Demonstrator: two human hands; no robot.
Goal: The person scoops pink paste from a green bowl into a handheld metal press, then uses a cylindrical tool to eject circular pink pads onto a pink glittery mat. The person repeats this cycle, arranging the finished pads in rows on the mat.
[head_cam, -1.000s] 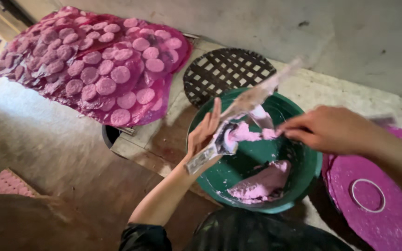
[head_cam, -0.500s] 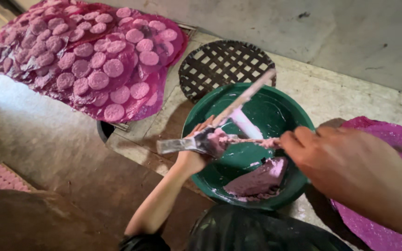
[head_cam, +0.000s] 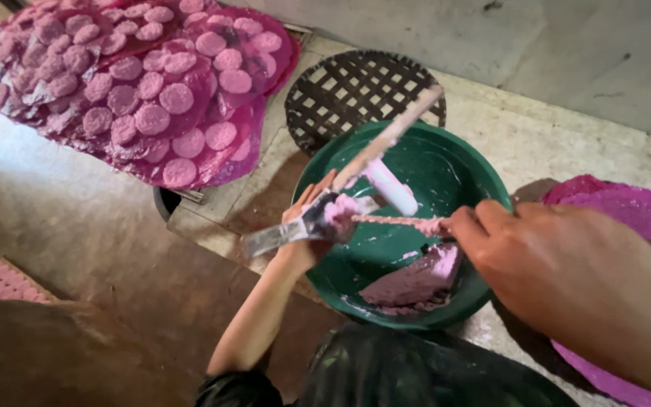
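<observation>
I work over a rough concrete surface (head_cam: 514, 143) beside a grey wall (head_cam: 566, 53). My left hand (head_cam: 307, 226) grips a metal scraper (head_cam: 288, 234) with pink dough (head_cam: 340, 209) on it, above a green bowl (head_cam: 453, 162). My right hand (head_cam: 559, 264) pinches a dough-covered stick (head_cam: 401, 221). A dough block (head_cam: 416, 277) lies in the bowl. Pink discs (head_cam: 152, 118) dry on a pink sheet (head_cam: 212, 169).

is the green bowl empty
No, the green bowl holds a block of pink dough at its bottom, near the right hand.
</observation>
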